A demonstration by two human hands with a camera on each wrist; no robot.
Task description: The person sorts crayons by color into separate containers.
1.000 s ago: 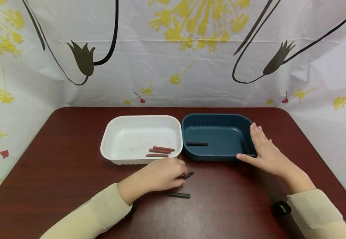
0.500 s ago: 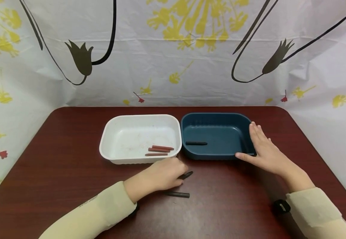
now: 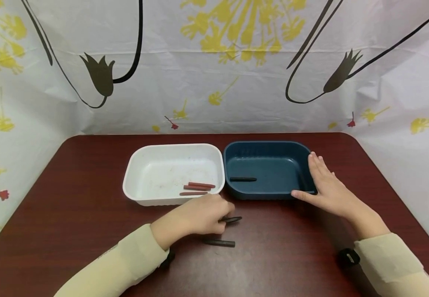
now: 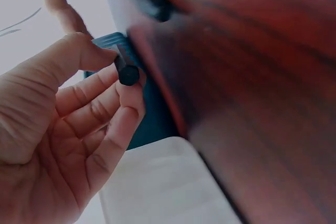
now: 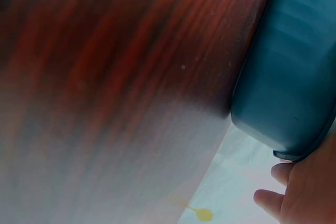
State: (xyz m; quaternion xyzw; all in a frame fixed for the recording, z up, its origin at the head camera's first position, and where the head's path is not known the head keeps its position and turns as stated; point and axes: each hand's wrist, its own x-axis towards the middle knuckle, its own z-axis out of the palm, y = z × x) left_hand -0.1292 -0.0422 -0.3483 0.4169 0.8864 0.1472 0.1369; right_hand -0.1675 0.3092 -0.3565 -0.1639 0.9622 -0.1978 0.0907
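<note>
My left hand [image 3: 207, 212] pinches a black crayon [image 3: 232, 219] between thumb and fingertips, in front of the white tray. In the left wrist view, the crayon's six-sided end [image 4: 128, 75] points at the camera. Another black crayon [image 3: 219, 243] lies on the table, nearer to me. My right hand [image 3: 329, 189] rests against the right end of the dark blue tray [image 3: 266, 196], fingers straight and thumb on the front rim. One black crayon [image 3: 243, 179] lies inside that tray. Several reddish-brown crayons [image 3: 201, 185] lie in the white tray [image 3: 144, 198], near its right front corner.
Both trays stand side by side, touching or nearly so, on a dark red wooden table [image 3: 273, 255]. Behind and at both sides hangs a white sheet [image 3: 259, 90] with yellow flowers and dark stems. Small marks speckle the white tray's floor.
The left hand stays in nearly the same place, and the black crayon in its fingers has tilted closer to level. The right hand and the trays have not visibly moved.
</note>
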